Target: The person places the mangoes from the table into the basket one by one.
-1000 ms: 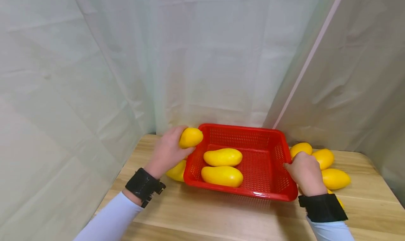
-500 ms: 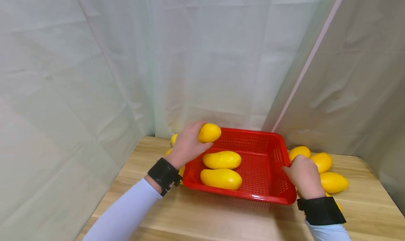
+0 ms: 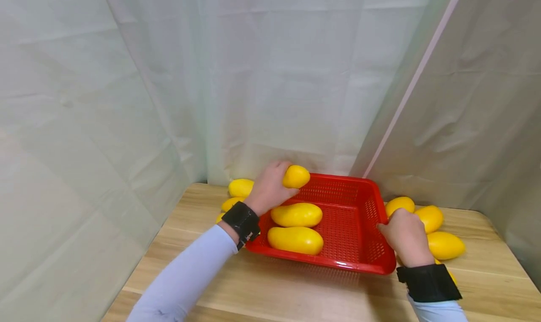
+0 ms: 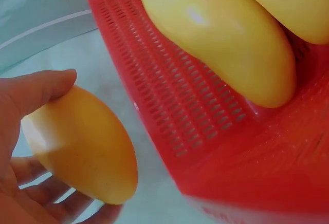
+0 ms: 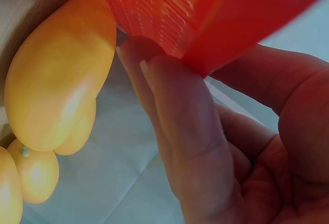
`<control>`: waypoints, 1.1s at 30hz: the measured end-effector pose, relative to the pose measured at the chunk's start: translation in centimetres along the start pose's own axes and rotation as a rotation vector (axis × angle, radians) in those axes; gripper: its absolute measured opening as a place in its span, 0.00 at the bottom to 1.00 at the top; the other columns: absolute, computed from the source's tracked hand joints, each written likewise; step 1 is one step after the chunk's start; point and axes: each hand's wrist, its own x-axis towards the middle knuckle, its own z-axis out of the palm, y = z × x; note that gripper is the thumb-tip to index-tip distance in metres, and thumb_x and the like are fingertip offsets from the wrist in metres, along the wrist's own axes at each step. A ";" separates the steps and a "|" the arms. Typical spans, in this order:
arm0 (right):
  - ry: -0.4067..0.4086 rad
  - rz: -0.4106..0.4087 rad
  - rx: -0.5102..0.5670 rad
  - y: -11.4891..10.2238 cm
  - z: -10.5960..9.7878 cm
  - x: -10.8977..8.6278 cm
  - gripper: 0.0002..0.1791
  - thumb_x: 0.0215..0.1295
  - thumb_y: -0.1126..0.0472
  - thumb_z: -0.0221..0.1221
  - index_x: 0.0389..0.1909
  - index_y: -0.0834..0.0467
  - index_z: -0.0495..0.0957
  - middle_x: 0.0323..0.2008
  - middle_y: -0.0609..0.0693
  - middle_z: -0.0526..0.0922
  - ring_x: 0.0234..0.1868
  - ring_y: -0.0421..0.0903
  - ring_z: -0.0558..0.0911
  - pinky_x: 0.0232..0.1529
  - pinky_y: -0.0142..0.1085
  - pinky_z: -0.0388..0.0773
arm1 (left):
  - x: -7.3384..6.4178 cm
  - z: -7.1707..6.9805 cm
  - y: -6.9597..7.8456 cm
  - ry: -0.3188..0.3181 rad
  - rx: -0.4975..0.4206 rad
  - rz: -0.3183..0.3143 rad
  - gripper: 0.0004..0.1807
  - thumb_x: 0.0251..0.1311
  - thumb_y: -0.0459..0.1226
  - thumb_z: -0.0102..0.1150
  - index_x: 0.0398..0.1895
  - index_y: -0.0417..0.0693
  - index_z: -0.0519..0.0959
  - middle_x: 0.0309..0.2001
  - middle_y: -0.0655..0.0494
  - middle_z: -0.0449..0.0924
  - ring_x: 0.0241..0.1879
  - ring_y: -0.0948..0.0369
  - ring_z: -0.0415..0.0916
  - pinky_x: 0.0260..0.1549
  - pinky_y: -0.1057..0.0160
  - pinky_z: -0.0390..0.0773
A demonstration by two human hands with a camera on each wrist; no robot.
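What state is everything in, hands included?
Red plastic basket: open-topped, partly filled
Two basket mangoes: lying side by side
Held mango: lifted
Left hand: grips held mango
Right hand: pinches basket's right rim
Left mangoes: on wooden table, partly hidden
Right mangoes: on table, some partly hidden

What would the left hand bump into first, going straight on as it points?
The left hand would probably meet the pale curtain, though the basket's far rim could be nearer; depth is unclear.

wooden table (image 3: 270, 298), pale creased sheeting (image 3: 287, 78) behind, slanting pinkish strip (image 3: 414, 80)
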 end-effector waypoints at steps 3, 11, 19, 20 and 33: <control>-0.005 0.007 0.001 0.0 0.0 0.0 0.16 0.55 0.59 0.64 0.28 0.71 0.76 0.16 0.55 0.77 0.16 0.47 0.74 0.19 0.36 0.77 | 0.5 0.6 0.1 -0.018 0.059 0.014 0.38 0.44 0.52 0.69 0.60 0.51 0.68 0.53 0.56 0.72 0.48 0.58 0.69 0.51 0.58 0.74; -0.009 0.018 0.003 0.0 0.0 0.0 0.16 0.55 0.59 0.64 0.28 0.70 0.76 0.16 0.55 0.77 0.16 0.47 0.74 0.20 0.36 0.76 | 1.1 1.5 0.6 -0.082 0.154 -0.009 0.36 0.44 0.54 0.68 0.57 0.54 0.69 0.49 0.58 0.74 0.42 0.59 0.70 0.46 0.58 0.76; -0.004 0.016 0.011 -0.2 0.2 -0.2 0.16 0.56 0.59 0.63 0.28 0.70 0.76 0.16 0.55 0.77 0.16 0.47 0.74 0.19 0.36 0.76 | 1.0 2.7 0.4 -0.162 0.147 -0.028 0.39 0.43 0.53 0.69 0.60 0.53 0.66 0.49 0.58 0.72 0.41 0.60 0.69 0.42 0.59 0.78; -0.001 0.012 0.010 -0.2 0.2 -0.2 0.16 0.56 0.59 0.63 0.28 0.70 0.76 0.16 0.55 0.77 0.16 0.47 0.74 0.19 0.36 0.76 | 1.0 2.9 0.3 -0.171 0.153 -0.029 0.39 0.43 0.53 0.69 0.60 0.53 0.66 0.48 0.58 0.73 0.41 0.60 0.69 0.43 0.59 0.78; -0.010 0.021 0.007 -0.7 0.1 -0.7 0.16 0.56 0.59 0.63 0.29 0.71 0.76 0.17 0.56 0.78 0.16 0.47 0.75 0.19 0.36 0.77 | 0.7 4.4 -0.3 -0.227 0.201 -0.080 0.40 0.44 0.51 0.70 0.60 0.49 0.64 0.46 0.55 0.71 0.40 0.59 0.68 0.45 0.59 0.78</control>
